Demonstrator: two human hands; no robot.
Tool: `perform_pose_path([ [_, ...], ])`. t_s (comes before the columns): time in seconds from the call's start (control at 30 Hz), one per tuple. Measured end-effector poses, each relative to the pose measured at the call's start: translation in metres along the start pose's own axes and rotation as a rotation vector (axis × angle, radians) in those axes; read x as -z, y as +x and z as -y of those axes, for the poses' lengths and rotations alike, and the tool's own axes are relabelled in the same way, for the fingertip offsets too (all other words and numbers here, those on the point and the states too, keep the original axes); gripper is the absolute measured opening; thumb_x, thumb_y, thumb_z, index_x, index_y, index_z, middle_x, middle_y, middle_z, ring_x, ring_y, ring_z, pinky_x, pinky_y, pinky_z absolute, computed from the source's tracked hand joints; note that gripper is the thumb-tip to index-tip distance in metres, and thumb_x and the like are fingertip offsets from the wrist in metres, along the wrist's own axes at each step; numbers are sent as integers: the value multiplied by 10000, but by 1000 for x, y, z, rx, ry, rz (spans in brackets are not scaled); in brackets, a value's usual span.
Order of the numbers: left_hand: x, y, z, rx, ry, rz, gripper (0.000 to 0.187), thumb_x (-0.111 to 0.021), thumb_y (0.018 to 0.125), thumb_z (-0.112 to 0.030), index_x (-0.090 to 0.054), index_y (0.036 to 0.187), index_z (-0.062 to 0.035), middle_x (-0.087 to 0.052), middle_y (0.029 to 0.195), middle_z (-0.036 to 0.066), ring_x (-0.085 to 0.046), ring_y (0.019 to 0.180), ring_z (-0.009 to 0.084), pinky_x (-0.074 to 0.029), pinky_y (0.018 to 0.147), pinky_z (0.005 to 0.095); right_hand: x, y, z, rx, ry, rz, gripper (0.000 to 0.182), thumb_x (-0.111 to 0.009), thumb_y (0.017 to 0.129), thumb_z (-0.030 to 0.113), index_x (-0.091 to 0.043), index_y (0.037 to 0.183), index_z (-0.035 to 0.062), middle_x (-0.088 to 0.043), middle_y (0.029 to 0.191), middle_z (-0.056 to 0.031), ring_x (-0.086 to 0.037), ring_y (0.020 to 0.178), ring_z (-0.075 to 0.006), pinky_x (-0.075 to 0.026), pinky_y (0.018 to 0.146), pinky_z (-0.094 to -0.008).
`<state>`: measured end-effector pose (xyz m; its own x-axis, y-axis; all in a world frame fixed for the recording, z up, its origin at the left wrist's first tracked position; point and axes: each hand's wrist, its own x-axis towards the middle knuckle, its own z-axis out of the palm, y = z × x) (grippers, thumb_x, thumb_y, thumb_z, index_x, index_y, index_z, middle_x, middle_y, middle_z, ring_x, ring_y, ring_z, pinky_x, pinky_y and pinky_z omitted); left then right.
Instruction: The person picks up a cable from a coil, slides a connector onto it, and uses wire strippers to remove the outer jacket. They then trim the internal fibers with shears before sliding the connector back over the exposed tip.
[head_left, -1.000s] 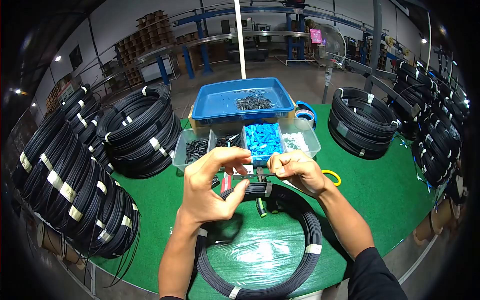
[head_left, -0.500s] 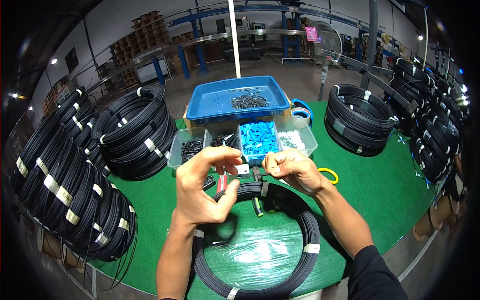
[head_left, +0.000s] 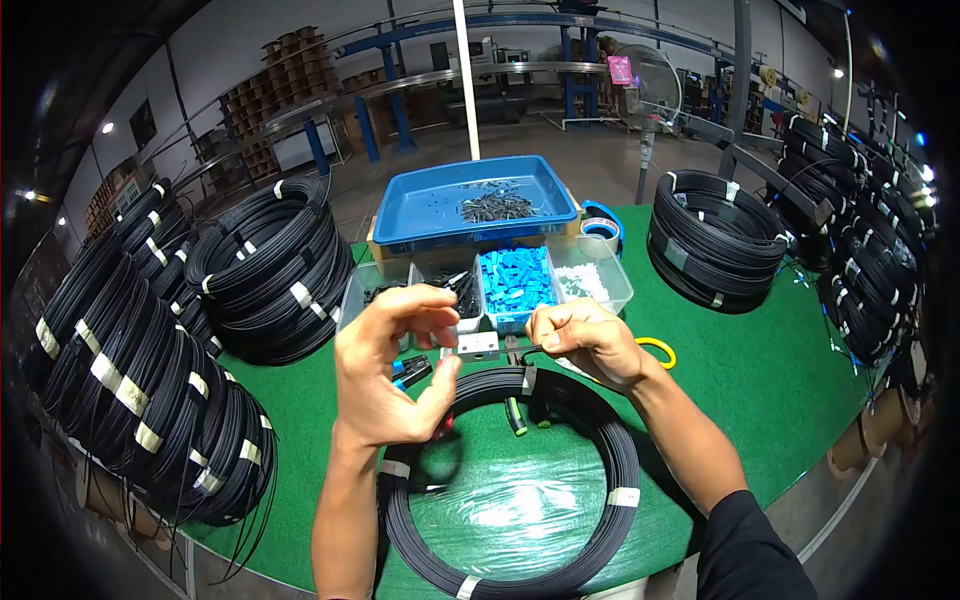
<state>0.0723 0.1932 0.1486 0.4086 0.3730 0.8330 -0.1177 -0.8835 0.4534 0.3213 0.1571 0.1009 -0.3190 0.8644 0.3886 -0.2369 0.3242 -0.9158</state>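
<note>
My right hand (head_left: 590,345) pinches the end of a thin black cable above the far rim of a cable coil. My left hand (head_left: 395,370) is raised to its left, thumb and fingers apart, with nothing between them. The black cable coil (head_left: 623,455), bound with white tape, lies in front of me under both hands. Between the hands, a small white block (head_left: 478,343) shows behind the cable. Beside the left fingers is a black and blue tool (head_left: 410,371). Green-and-black handles (head_left: 515,416) lie inside the coil near its far rim.
Clear bins hold black parts, blue connectors (head_left: 517,280) and white pieces (head_left: 582,283). Behind them stands a blue tray (head_left: 425,208) with black pieces. Tall cable coils flank the green table (head_left: 740,400) on the left (head_left: 265,270) and right (head_left: 715,245). A yellow ring handle (head_left: 657,350) lies beside my right hand.
My left hand has shifted slightly left, away from the right hand, uncovering more of the white block and the black and blue tool. My right hand has stayed nearly still, holding the cable.
</note>
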Motion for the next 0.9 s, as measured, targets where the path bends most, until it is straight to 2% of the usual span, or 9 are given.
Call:
perform_pose_path([
  [0.03, -1, -1, 0, 3, 30, 53, 534, -691, 657, 68, -535, 1164, 9, -637, 952, 102, -650, 807, 134, -455, 692, 243, -1, 0, 0, -14, -9, 5, 156, -563, 814, 145, -560, 743, 6, -515, 744, -14, -448, 743, -111, -346, 710, -260],
  [0.23, -14, -2, 3, 33, 4, 17, 470, -702, 655, 37, -604, 1112, -18, -677, 869, 88, -681, 734, 127, -483, 622, 236, -5, 0, 2, -27, -60, 23, 166, -561, 817, 155, -556, 744, 6, -517, 744, -10, -448, 737, -108, -347, 705, -261],
  [0.4, -5, -2, 3, 68, -114, -7, 479, -655, 671, 84, -569, 1135, -2, -637, 810, 50, -622, 689, 79, -441, 594, 205, -5, -1, 5, -38, -90, 7, 177, -566, 822, 170, -554, 750, 8, -521, 745, -6, -454, 736, -108, -352, 715, -257],
  [0.5, 11, -2, 4, 89, -179, -8, 552, -655, 694, 96, -478, 1208, -3, -557, 904, 80, -563, 775, 108, -475, 673, 231, -3, -1, 8, -20, -59, 7, 181, -583, 836, 173, -563, 756, 11, -535, 763, -5, -469, 753, -99, -357, 722, -257],
  [0.6, 22, -2, 6, 84, -153, -39, 568, -678, 699, 58, -473, 1224, -7, -544, 933, 77, -567, 793, 128, -479, 712, 251, -7, -1, 13, -4, -253, -25, 172, -603, 854, 179, -583, 778, 26, -554, 772, -19, -499, 781, -133, -364, 735, -281],
  [0.67, 24, -1, 7, 79, -132, -41, 566, -690, 705, 28, -475, 1227, -7, -548, 948, 78, -573, 809, 137, -479, 741, 263, -13, 0, 10, 387, -855, -107, 130, -618, 861, 173, -603, 805, 57, -563, 778, -28, -520, 818, -183, -348, 783, -319],
  [0.7, 22, -1, 8, 92, -151, -52, 568, -692, 706, 1, -476, 1232, -7, -554, 967, 79, -588, 844, 151, -475, 773, 276, -17, 0, 9, 486, -977, -130, 95, -664, 830, 167, -615, 824, 86, -562, 790, -28, -524, 855, -219, -302, 802, -362],
  [0.8, 22, 0, 10, 103, -164, -59, 577, -690, 705, -38, -478, 1241, -8, -564, 1001, 82, -611, 909, 178, -466, 824, 296, -25, 0, 10, 715, -1247, -165, 144, -731, 753, 133, -626, 850, 121, -557, 804, -7, -537, 892, -196, -248, 775, -415],
  [0.9, 24, -1, 11, 113, -170, -20, 585, -680, 697, -48, -481, 1246, -14, -573, 1032, 76, -628, 971, 205, -458, 859, 303, -23, -3, 11, 772, -1403, -153, 183, -733, 727, 141, -633, 880, 132, -573, 854, -6, -555, 937, -193, -258, 782, -428],
])
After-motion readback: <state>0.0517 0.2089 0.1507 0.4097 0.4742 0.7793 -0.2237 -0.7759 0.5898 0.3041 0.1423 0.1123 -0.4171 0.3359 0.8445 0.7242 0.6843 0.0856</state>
